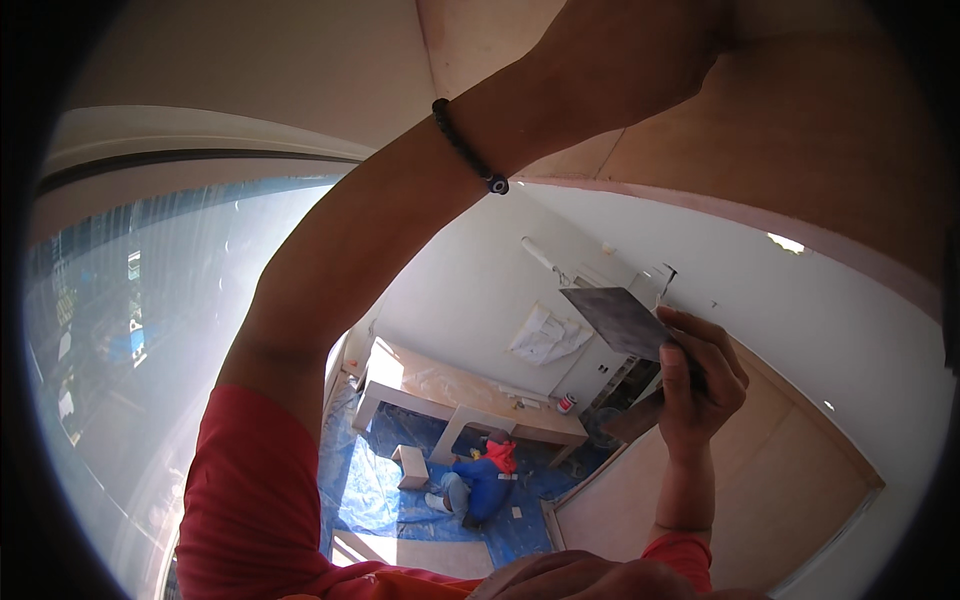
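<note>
My right hand (700,385) is raised at the right and grips the handle of a wide scraper, whose flat dark rectangular blade (615,318) points up and left. My left arm, in a red sleeve with a dark bead bracelet (470,160), reaches diagonally up across the picture. My left hand (630,60) is at the top against a brown panel (800,140). It is close to the camera and blurred, so its fingers do not show.
Another person in blue with red (485,480) crouches on blue floor sheeting (370,490) beside a long covered bench (450,390). A small box (412,465) and a red-and-white can (566,403) are nearby. A large window (150,330) fills the left. White cloth (548,335) hangs on the far wall.
</note>
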### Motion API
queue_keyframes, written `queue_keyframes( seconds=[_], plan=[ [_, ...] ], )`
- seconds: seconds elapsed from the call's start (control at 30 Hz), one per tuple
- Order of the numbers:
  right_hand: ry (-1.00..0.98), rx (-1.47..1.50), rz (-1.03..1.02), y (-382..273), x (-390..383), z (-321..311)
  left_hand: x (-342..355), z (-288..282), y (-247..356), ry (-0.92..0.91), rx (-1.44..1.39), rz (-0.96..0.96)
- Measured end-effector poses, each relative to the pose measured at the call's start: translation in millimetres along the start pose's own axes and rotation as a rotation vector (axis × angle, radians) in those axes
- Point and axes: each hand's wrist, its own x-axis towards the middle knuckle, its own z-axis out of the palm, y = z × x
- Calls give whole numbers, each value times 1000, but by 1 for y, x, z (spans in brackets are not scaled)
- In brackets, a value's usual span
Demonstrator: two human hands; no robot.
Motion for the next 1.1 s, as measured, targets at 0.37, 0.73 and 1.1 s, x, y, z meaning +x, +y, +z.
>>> queue_keyframes(
  seconds=[0.37, 0.73, 1.1],
  plan=[
    [-15, -5, -7, 4, 1, -3, 3, 1, -7, -94, 133, -7],
    [-46, -25, -6, 2, -3, -12, -9, -5, -8, 15, -8, 26],
    [-226, 139, -14, 9, 1, 25, -163, -85, 90, -292, -532, -658]
  ],
)
